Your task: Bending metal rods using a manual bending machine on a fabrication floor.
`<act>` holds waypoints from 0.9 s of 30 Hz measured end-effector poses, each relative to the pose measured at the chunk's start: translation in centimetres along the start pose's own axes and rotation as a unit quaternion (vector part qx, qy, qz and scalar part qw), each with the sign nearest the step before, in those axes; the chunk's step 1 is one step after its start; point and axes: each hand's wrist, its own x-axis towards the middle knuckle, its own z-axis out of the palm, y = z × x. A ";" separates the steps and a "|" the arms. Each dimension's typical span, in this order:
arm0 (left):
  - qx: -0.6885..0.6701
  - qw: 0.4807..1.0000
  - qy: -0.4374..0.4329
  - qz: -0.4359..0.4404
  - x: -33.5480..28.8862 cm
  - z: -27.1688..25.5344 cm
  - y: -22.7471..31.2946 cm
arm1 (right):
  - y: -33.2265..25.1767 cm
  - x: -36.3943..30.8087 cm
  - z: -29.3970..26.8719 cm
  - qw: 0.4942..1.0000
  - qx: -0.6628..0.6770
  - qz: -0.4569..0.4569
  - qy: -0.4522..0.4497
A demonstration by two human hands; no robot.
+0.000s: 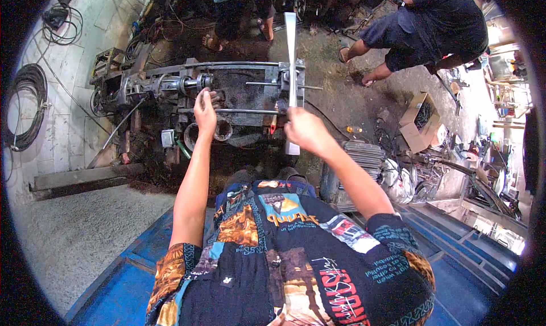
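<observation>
My right hand (pixel 307 131) is closed at the side of a long, pale flat metal bar (pixel 292 59), its fingers wrapped against it. The bar stands crosswise over the right end of a lathe-like machine (pixel 239 114) and widens toward both ends. My left hand (pixel 205 111) reaches to the end of the machine's shiny spindle (pixel 185 84). Its fingers are curled there, and whatever they hold is hidden. Between the hands run the machine's two long rails. Near my right hand, a thin rod (pixel 264 84) crosses the carriage, and a small red-handled tool (pixel 273 124) hangs by the front rail.
Two people stand beyond the machine: bare feet in sandals (pixel 213 43) at the back, a dark-clothed person (pixel 432 27) at right. An open cardboard box (pixel 420 121) and a ribbed metal motor housing (pixel 358 167) lie to the right. Coiled cable (pixel 28 107) hangs on the left wall.
</observation>
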 end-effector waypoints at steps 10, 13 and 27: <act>0.006 0.999 0.032 0.032 1.9 -8.7 4.0 | 6.3 21.5 -3.7 0.986 -0.169 0.002 0.004; 0.023 0.997 0.038 0.063 1.5 -10.9 3.5 | 8.9 16.4 -6.0 0.961 -0.218 0.151 -0.076; 0.077 0.993 -0.058 0.064 1.6 -7.2 2.7 | 4.0 9.8 2.8 0.960 0.211 0.183 0.010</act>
